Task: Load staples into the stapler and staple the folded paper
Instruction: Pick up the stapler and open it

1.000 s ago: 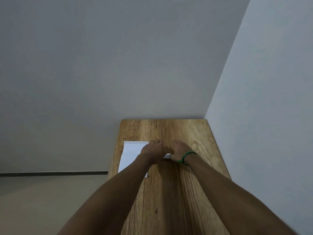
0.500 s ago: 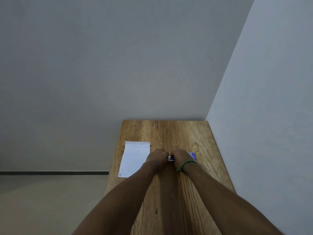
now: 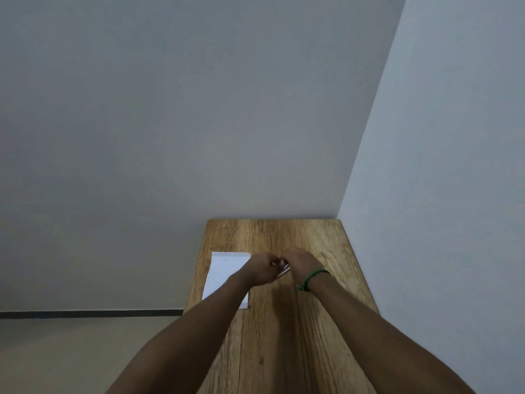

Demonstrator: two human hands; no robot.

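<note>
My left hand and my right hand meet over the middle of the wooden table. Between them they hold the stapler, of which only a small metallic sliver shows; both hands are closed around it. A green band circles my right wrist. The folded white paper lies flat on the table to the left, partly covered by my left forearm. The staples cannot be made out.
The table stands in a corner, with a wall along its far edge and another along its right side. Its left edge drops off to the floor.
Both hands have lifted slightly and tilted the stapler. The small blue box seen beside my right hand half a second ago is now hidden.
</note>
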